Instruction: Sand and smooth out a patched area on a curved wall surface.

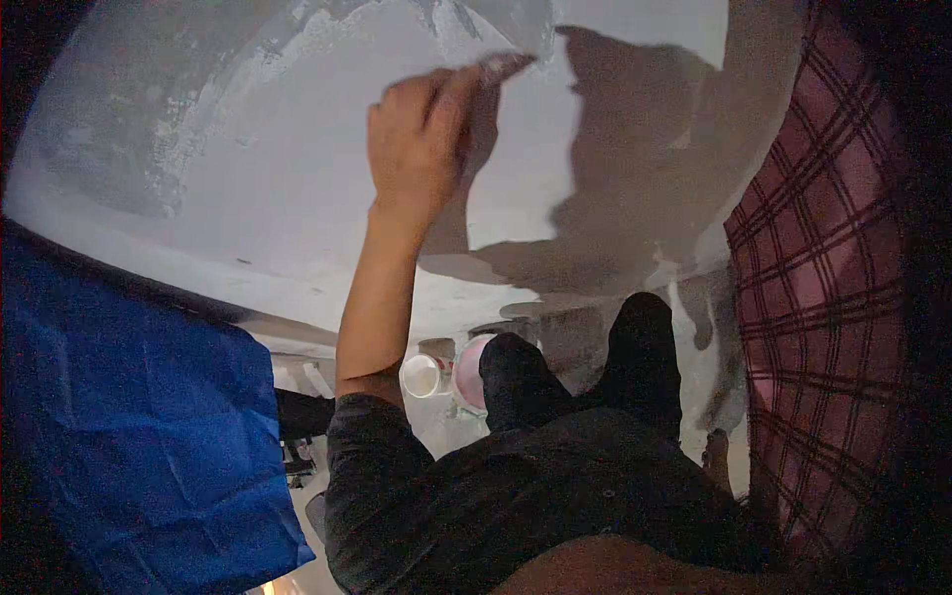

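Observation:
My left hand [421, 134] reaches up to a curved grey-white surface [297, 198], with its back toward me and its fingers closed. Between the fingertips sticks out a thin, pointed, smeared piece [508, 67], its tip at the surface; blur hides its exact kind. Rough whitish patches of filler [456, 25] lie around and left of that tip. A dark shadow of me falls across the surface to the right. By my right side a small brown shape [716, 456] shows dimly. It may be my right hand, but its fingers cannot be made out.
Below, beside my knees, stand a small white bucket [421, 376] and a pink round tub [470, 375], partly hidden by my leg. A creased blue sheet [149, 416] hangs at the left. Red plaid cloth [823, 278] hangs along the right.

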Available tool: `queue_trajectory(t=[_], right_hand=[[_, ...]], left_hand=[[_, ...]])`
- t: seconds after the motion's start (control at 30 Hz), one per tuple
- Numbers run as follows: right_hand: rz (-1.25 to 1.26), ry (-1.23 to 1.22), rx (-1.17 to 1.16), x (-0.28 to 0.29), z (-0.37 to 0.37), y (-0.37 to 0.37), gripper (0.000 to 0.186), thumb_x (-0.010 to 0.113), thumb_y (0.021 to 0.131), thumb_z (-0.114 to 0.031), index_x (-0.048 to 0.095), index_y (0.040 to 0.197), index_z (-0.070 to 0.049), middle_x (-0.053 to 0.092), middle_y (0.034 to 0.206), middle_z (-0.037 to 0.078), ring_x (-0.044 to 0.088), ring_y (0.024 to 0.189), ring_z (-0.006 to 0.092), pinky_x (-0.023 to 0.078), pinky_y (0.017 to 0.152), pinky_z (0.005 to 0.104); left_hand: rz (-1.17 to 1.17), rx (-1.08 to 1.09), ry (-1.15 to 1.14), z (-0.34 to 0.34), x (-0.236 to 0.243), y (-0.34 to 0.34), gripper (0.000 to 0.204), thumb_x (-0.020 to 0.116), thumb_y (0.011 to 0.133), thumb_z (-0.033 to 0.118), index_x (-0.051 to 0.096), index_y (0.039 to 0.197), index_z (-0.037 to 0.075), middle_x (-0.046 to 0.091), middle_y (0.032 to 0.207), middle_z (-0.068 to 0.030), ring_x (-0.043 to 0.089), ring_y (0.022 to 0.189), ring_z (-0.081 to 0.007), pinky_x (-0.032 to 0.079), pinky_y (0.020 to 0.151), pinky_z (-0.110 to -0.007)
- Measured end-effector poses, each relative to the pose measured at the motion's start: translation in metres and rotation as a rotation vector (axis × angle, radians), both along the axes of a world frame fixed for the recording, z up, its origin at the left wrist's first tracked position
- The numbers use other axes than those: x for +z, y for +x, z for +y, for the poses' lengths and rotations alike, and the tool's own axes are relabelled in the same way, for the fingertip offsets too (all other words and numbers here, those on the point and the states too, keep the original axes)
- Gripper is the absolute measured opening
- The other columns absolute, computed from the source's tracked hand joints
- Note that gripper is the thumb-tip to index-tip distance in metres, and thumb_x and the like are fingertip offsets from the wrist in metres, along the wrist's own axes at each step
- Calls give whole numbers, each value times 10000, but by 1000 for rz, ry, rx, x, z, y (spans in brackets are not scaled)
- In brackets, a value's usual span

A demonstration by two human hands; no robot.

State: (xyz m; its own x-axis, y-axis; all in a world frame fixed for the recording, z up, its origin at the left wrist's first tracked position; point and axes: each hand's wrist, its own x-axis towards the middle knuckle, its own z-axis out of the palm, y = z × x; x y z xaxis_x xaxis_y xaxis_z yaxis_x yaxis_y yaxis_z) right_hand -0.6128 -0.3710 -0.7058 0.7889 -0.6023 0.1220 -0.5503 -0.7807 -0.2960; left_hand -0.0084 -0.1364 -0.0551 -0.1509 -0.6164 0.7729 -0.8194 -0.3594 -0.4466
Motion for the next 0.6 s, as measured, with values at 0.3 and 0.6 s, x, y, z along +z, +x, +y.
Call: queue_trajectory(t=[0.3,0.6], right_hand=[[87,-17,-54,-3,11,24,373,581,1000,-329,615,1266,-70,613,1297,144,586,1176,295,403,1125,471],[177,-45,-94,0,14,48,363,592,988,-338,632,1234,-74,622,1270,143,589,1154,289,398,1124,481]], left_hand=[[11,64,-197,-4,5,12,472,750,778,58,705,1230,182,670,1030,-22,628,907,-260,494,695,-400],[-59,-58,-187,-39,11,12,409,758,769,81,716,1164,176,674,983,-15,624,872,-243,470,695,-395]])
